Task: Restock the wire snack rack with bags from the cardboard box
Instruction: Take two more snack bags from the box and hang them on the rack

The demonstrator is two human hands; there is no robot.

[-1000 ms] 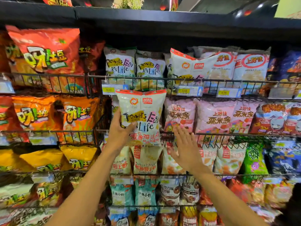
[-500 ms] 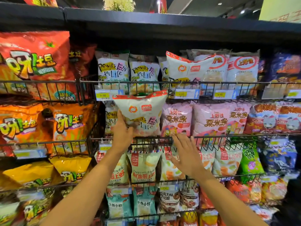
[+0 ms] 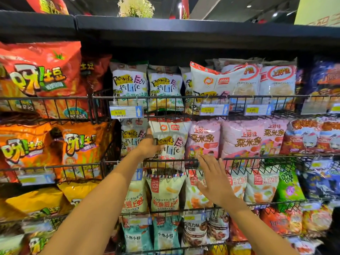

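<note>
Gripping the white red-topped snack bag [image 3: 172, 137] by its left edge with the left hand [image 3: 150, 145]: hand clamped on the pack, thumb upright along the front, fingers hidden behind. Stands upright just right of that hand, in the second tier of the wire rack [image 3: 257, 158], with its lower part behind the front rail. Touches a matching bag [image 3: 131, 138] on the far side of the hand and a pink bag [image 3: 204, 138] on the right.

Holds nothing in the right hand [image 3: 214, 181]: fingers straight and spread apart, palm toward the shelves, level with the tier below. Reaches the second tier's front rail with the fingertips [image 3: 201, 159], directly under the pink bag. Cannot tell whether touching the wire or just short of it.

Noted around the hands:
- Above the left hand: yellow price tag [image 3: 126, 112] clipped to the top tier's rail, with more of the same white bags [image 3: 129, 85] behind it.
- Above the right hand: one white bag [image 3: 211, 83] lying tilted across the top tier, against its neighbours.
- Below the left hand, just left of the right hand: pale crisp bags [image 3: 164, 196].
- Well left of the left hand: orange bags [image 3: 81, 148] in a separate wire section.
</note>
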